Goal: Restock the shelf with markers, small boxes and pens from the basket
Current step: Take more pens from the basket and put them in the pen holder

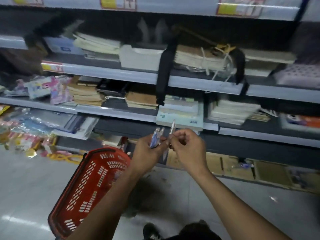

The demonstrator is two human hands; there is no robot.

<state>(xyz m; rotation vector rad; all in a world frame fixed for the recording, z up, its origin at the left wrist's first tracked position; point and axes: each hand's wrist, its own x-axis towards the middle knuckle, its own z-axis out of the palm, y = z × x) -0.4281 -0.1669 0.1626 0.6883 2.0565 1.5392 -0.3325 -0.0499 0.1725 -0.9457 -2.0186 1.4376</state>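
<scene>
Your red basket [90, 186] hangs on your left arm; your left hand [147, 153] clutches two pens [156, 137], your right hand [187, 149] pinches another pen [172, 129]. None is shelved yet on the shelf [259, 134].

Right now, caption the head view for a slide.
Left hand holds two pens, right hand pinches a third pen, red basket on the forearm before stationery shelves.
</scene>
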